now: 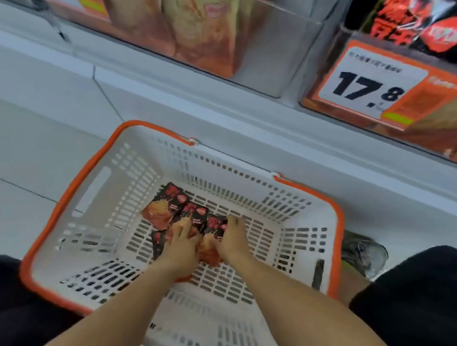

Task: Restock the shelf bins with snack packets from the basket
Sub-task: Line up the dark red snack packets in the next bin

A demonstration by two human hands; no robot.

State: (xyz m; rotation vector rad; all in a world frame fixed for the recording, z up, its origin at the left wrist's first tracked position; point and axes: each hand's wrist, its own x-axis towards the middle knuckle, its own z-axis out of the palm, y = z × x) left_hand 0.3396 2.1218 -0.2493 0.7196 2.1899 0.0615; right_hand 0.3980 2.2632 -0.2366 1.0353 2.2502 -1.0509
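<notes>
On the white floor, both hands' grips [184, 246] [231, 241] clamp snack packets [182, 215] mid-basket [94, 192].

Bare forearms, no sleeves; black trousers [411, 296] on both knees; grey patterned shoe [363, 255].

This is a shop aisle. A white shelf [174, 72] carries clear bins [271, 42] of packaged snacks, and an orange price tag [372, 85] reading 17.8 is fixed to one bin front. On the pale tiled floor [38, 136] sits a white shopping basket [94, 192] with an orange rim, holding a few snack packets [165, 204].
</notes>
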